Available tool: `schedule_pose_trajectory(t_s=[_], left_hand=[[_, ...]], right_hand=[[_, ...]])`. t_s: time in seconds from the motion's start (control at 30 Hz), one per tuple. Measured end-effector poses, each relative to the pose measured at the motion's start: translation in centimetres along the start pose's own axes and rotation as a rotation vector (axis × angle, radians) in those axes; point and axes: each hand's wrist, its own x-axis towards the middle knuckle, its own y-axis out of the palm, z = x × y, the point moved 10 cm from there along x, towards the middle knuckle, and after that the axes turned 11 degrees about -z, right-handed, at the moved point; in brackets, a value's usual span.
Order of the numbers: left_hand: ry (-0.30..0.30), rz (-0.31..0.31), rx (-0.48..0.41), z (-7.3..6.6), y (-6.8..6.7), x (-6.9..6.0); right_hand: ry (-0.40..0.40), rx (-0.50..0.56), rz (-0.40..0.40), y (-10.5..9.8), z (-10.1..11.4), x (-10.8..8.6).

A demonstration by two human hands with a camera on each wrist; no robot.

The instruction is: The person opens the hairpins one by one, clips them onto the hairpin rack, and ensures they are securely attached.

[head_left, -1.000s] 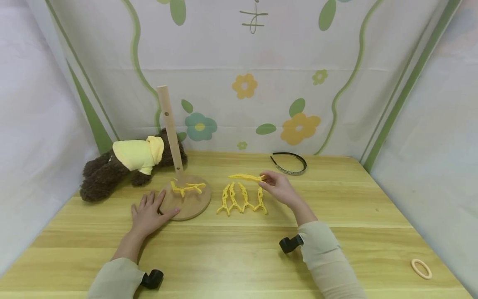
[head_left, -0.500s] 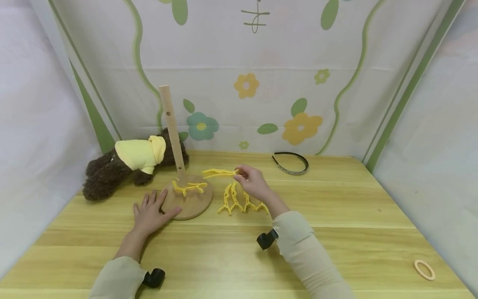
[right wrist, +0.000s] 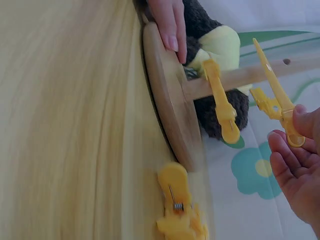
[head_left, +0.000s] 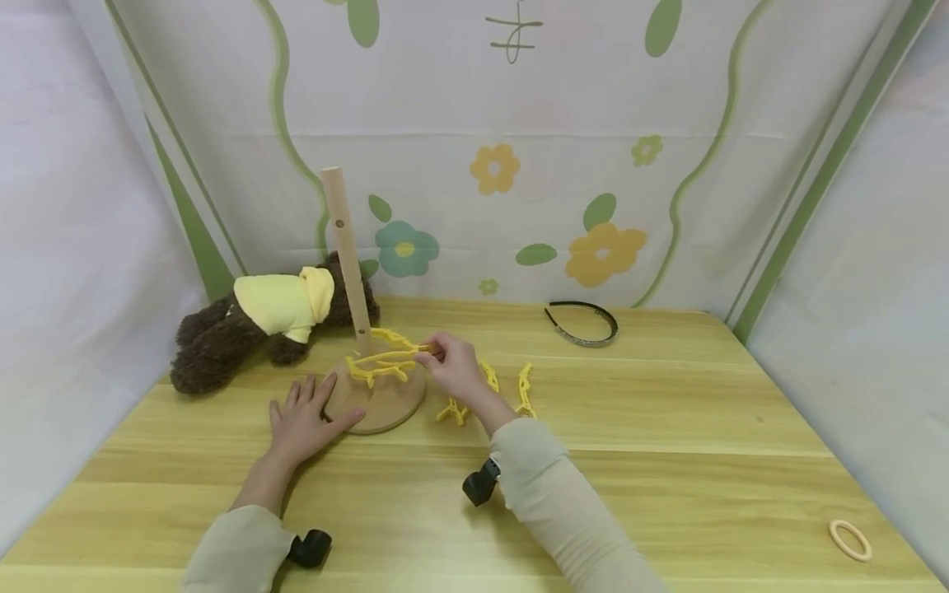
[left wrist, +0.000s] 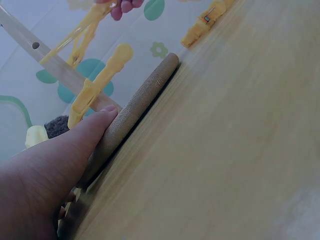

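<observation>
Currently, the right hand [head_left: 454, 366] pinches a yellow clip [right wrist: 280, 97] by its handle end, the clip's two arms spread apart beside the upright post [head_left: 346, 255]; whether they touch it, I cannot tell. Below, a second clip [right wrist: 220, 102] sits against the post, above the round base [head_left: 385, 416]. The left hand [head_left: 306, 422] lies flat, fingers spread, gripping nothing, thumb resting on the base's near left edge. More clips [head_left: 525, 391] lie to the right, partly hidden. Far left lies a plush toy [head_left: 278, 305]; far right, a headband [head_left: 586, 342].
</observation>
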Motion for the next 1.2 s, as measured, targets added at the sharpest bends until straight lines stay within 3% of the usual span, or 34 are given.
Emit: schedule_pose_trajectory(t_s=[0.3, 0.8, 1.2], left_hand=[[0.0, -0.004, 0.017, 0.1, 0.2, 0.1], [-0.001, -0.001, 0.007, 0.1, 0.1, 0.1], [0.005, -0.007, 0.01, 0.1, 0.2, 0.2]], right_hand=[[-0.005, -0.026, 0.013, 2.0, 1.1, 0.2], [0.043, -0.007, 0.036, 3.1, 0.9, 0.4], [0.095, 0.007, 0.13, 4.1, 0.4, -0.2]])
